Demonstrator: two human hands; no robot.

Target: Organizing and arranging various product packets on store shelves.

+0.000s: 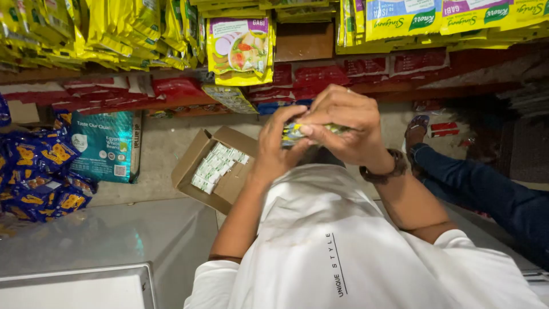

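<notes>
Both of my hands are raised together in front of my white shirt, and both grip a small bundle of green and yellow sachets [293,133]. My left hand [275,146] holds the bundle from the left side. My right hand [346,123], with a dark band on its wrist, closes over the bundle from above and hides most of it. Below and to the left of the hands, an open cardboard box [193,155] lies on the floor with several small white and green packets [218,165] inside.
Shelves with yellow packets [114,28] and red packets [320,77] run along the far side. A teal sack [103,146] and blue and yellow bags [40,171] lie at the left. A grey counter [114,234] is near. A jeans-clad leg [486,191] with a sandal stretches out at the right.
</notes>
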